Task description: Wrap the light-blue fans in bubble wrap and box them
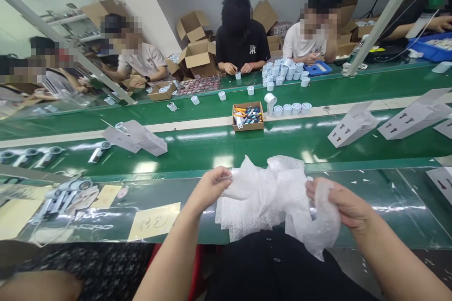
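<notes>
My left hand pinches the left edge of a white, translucent bubble wrap bag in front of my body. At the right, my right hand is closed on another crumpled piece of bubble wrap, which droops below the fingers. Between the hands and beneath them, more bubble wrap lies in a loose stack on the bench edge. Where one sheet ends and another begins is hard to make out. A yellow paper with handwriting lies left of the stack.
A green conveyor belt runs across, carrying white boxes and hair-dryer-like devices. A small carton of parts and white cups stand beyond. Several co-workers sit opposite; one person's lap is at my left.
</notes>
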The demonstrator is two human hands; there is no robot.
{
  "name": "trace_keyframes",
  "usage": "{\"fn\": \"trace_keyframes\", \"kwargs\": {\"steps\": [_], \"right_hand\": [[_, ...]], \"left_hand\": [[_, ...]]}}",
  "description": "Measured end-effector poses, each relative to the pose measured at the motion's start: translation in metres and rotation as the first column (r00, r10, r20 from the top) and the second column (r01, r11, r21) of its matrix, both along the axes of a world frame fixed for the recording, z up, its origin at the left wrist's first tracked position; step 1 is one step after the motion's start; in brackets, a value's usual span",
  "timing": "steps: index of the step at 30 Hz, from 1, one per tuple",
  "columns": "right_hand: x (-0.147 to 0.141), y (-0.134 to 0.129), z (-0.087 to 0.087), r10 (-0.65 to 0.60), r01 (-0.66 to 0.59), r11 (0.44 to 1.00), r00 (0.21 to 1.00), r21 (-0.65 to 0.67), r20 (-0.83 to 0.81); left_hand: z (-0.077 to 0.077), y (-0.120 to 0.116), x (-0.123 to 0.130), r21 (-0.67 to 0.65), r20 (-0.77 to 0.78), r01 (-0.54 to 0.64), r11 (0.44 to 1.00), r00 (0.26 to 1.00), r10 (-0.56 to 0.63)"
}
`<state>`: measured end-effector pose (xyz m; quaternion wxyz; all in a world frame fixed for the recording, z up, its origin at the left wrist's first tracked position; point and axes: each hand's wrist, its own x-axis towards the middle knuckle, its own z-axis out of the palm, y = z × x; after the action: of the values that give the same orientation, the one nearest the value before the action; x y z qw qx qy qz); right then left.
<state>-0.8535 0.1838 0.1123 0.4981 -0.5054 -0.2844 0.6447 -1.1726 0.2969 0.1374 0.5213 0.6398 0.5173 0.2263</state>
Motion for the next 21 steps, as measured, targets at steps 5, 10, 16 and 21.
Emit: {"fn": "trace_keyframes", "kwargs": {"steps": [5,10,16,21], "right_hand": [[-0.051,0.027,-0.002,0.180,-0.170,0.983,0.971,0.075,-0.159],[-0.061,0.042,0.004,-0.201,0.216,0.976,0.922,0.008,-0.330],[-0.027,0.031,0.010,-0.286,0.280,0.958,0.932,-0.060,-0.223],[0.035,0.002,0.003,-0.108,0.106,0.994,0.982,-0.019,-0.155]], "left_hand": [[0.031,-0.014,0.029,-0.143,0.338,0.044,0.989,0.941,0.007],[0.014,-0.040,0.038,-0.107,0.220,0.137,0.985,0.969,-0.111],[-0.019,-0.068,0.049,0.152,-0.157,0.547,0.823,0.835,-0.527],[-0.065,-0.041,0.053,-0.010,-0.399,0.175,0.985,0.902,-0.164]]}}
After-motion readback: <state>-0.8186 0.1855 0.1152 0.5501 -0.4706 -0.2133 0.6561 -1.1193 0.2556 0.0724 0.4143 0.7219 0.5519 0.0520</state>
